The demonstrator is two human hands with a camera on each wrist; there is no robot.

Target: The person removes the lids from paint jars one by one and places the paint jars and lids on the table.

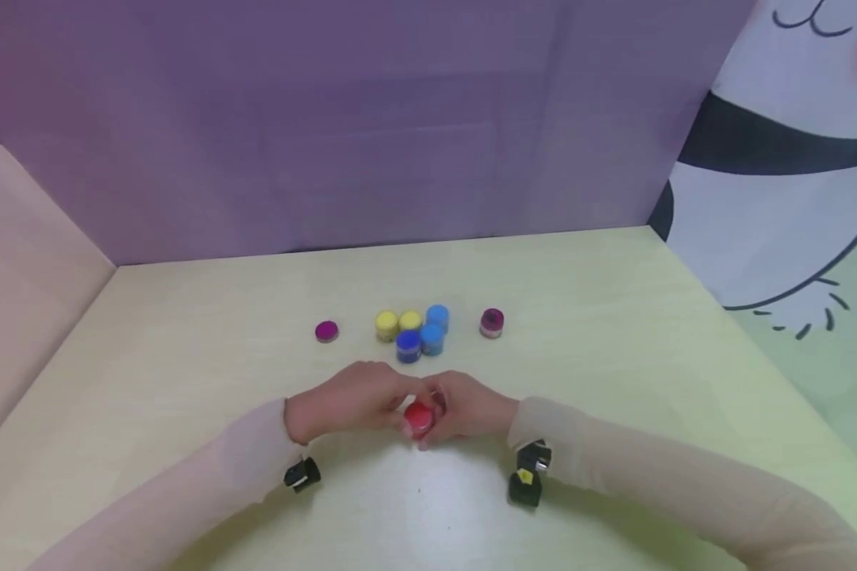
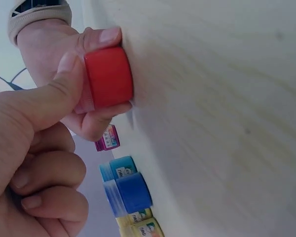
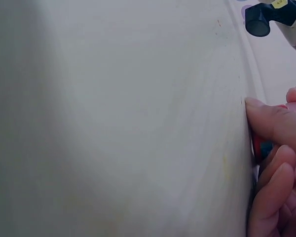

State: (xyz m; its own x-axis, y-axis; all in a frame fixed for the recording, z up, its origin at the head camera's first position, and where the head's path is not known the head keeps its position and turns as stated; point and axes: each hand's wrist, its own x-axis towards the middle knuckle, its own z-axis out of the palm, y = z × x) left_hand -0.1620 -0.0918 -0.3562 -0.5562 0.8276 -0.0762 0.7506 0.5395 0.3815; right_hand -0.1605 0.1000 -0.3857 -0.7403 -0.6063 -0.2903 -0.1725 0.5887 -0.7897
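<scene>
Gripping the red jar [image 1: 419, 419] between them, the right hand [image 1: 467, 407] curls round its side and the left hand [image 1: 364, 399] pinches its top. Beyond the red jar stand a dark blue jar [image 1: 409, 346], then two yellow jars [image 1: 386, 326].

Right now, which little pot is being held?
The red pot, held by the left hand and right hand; the yellow pots, blue pots and purple pot stand untouched.

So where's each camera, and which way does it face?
Head: on the head, looking forward and down at the table; left hand, right hand and sleeves show.
Left wrist: on that wrist, facing the red jar; both hands show.
Right wrist: on that wrist, facing mostly table; fingers show at right.
Head and left wrist share the red jar.
</scene>
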